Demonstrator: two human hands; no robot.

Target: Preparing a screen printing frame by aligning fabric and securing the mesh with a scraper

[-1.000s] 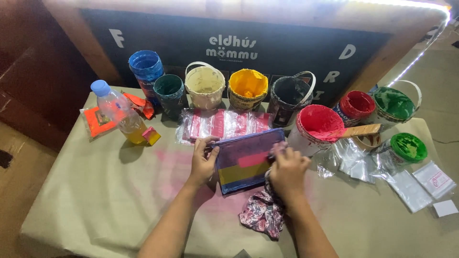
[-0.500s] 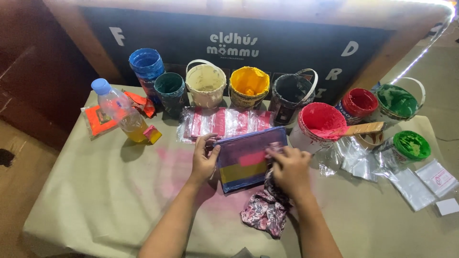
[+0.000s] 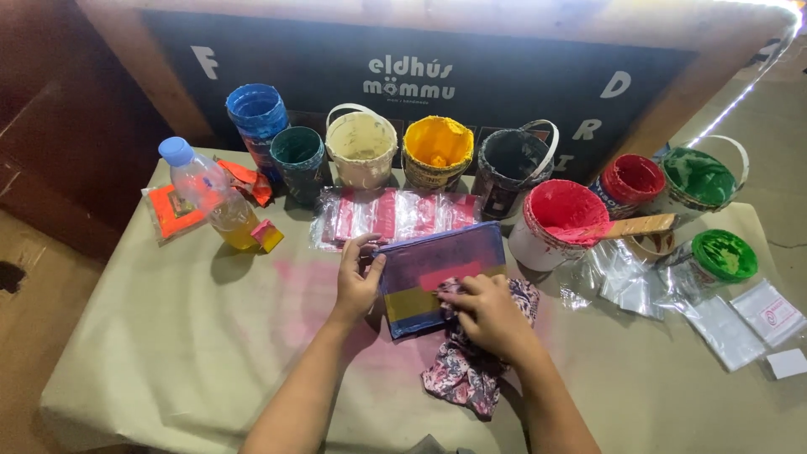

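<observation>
Purple mesh on the small screen frame (image 3: 439, 277) looks partly wiped, though a red patch and a yellow band are still on it, so I'd say the cleaning is about halfway. The frame sits tilted in the middle of the surface (image 3: 168, 336), which is covered in stiff beige paper with a pink stain. The left hand (image 3: 356, 282) pinches the frame's left edge, fingers clamped on it. The right hand (image 3: 487, 315) presses a crumpled floral rag (image 3: 466, 378) against the mesh, fingers clenched on the cloth. At the far side stands a row of crusty paint tubs (image 3: 437, 151), with a plastic bottle (image 3: 210, 197) at the far left.
</observation>
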